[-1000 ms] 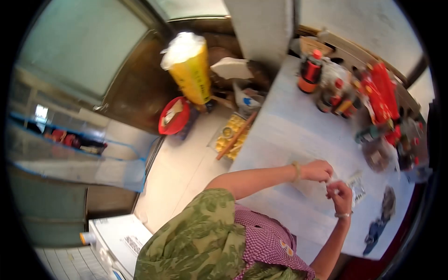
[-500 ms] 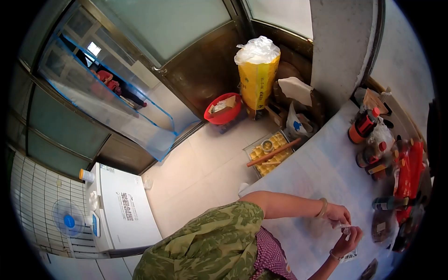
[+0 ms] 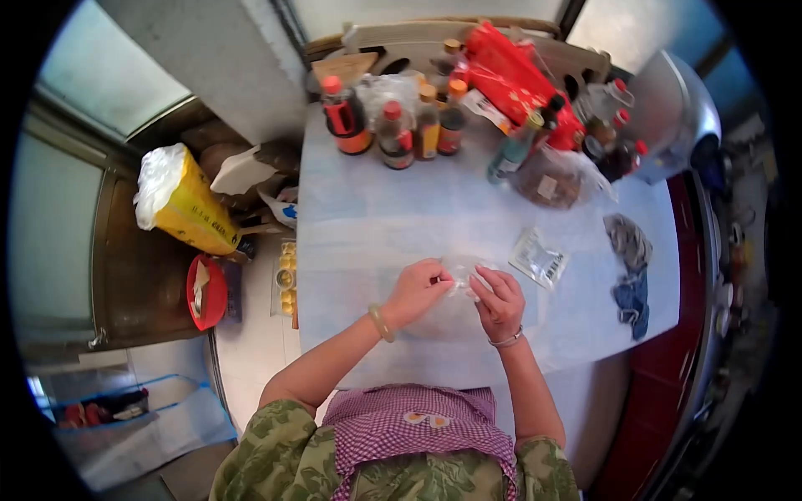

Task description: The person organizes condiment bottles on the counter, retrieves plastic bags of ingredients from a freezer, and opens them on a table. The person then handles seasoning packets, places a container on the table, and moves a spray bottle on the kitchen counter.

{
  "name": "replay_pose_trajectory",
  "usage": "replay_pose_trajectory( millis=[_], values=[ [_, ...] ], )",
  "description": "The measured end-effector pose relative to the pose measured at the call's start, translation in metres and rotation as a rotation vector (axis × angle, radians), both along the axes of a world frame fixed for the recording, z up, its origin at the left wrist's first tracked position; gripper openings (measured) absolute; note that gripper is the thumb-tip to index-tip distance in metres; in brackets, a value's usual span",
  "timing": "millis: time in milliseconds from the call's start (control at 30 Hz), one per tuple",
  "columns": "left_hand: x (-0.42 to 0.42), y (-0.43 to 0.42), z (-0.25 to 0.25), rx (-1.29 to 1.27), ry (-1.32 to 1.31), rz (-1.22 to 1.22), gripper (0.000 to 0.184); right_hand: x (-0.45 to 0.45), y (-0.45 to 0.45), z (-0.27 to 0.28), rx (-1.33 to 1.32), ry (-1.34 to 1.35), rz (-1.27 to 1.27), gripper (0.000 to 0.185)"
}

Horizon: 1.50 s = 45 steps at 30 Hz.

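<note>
Over the table, my left hand (image 3: 418, 290) pinches the gathered top of a clear plastic bag (image 3: 447, 319). My right hand (image 3: 499, 306) holds the same bag from the other side, fingers bent close to the left fingertips. The bag is see-through and slightly blurred, so what it contains, if anything, cannot be made out. Right of my right hand lies a small flat silver-white packet (image 3: 539, 259) with printing on it.
Sauce bottles (image 3: 397, 138), a red package (image 3: 514, 83) and a bagged brown item (image 3: 551, 185) crowd the table's far side. Cloths (image 3: 628, 271) lie at the right. On the floor to the left are a yellow sack (image 3: 196, 204), a red basin (image 3: 210, 292) and a tray (image 3: 282, 288).
My view has swung from the doorway and floor to face the table squarely. Both hands stay together at the plastic bag.
</note>
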State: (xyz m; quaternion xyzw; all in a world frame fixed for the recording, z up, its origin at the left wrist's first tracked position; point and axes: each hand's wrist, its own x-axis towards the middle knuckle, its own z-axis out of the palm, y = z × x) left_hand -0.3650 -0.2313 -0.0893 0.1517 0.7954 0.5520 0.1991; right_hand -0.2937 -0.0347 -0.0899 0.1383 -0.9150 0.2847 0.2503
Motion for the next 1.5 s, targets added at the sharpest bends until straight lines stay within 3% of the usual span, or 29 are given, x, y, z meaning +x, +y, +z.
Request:
replay_pose_trajectory(
  millis=[167,533,633,733,833,900,967,1033,1100,1267,1367,1500],
  values=[
    [-0.001,0.0,0.024,0.036,-0.073,-0.062,0.01,0.014,-0.003,0.01,-0.067,-0.018,-0.115,0.028],
    [-0.002,-0.005,0.015,0.071,-0.164,-0.105,0.009,0.025,-0.001,0.0,-0.093,-0.022,-0.214,0.028],
    [-0.008,-0.003,0.008,0.034,-0.028,-0.05,0.006,0.018,0.004,0.004,-0.044,0.012,-0.245,0.026],
    [-0.01,-0.01,0.02,-0.253,0.47,0.058,0.006,0.03,0.003,-0.01,-0.074,-0.001,-0.33,0.023],
    [-0.026,-0.042,-0.01,-0.354,0.711,0.126,0.008,0.043,0.015,-0.04,-0.145,-0.119,-0.384,0.022],
    [-0.026,-0.049,-0.025,-0.404,0.603,0.157,0.006,0.055,0.022,-0.081,-0.099,-0.242,-0.411,0.024],
    [-0.016,-0.06,-0.039,-0.411,0.546,0.212,0.007,0.052,0.024,-0.071,-0.227,-0.207,-0.322,0.028],
    [-0.024,-0.066,-0.048,-0.35,0.588,0.291,0.012,0.039,0.031,-0.051,-0.333,-0.222,-0.294,0.032],
    [-0.033,-0.077,-0.053,-0.42,0.553,0.356,0.016,0.015,0.05,-0.025,-0.414,-0.31,-0.319,0.037],
    [-0.075,-0.096,-0.093,-0.639,0.503,0.458,0.021,-0.097,0.081,0.008,-0.425,-0.246,-0.424,0.043],
    [-0.091,-0.097,-0.116,-0.762,0.4,0.48,0.024,-0.17,0.095,0.013,-0.344,-0.115,-0.528,0.055],
    [-0.098,-0.092,-0.14,-0.843,0.443,0.532,0.027,-0.237,0.11,0.025,-0.248,-0.201,-0.621,0.063]
  ],
)
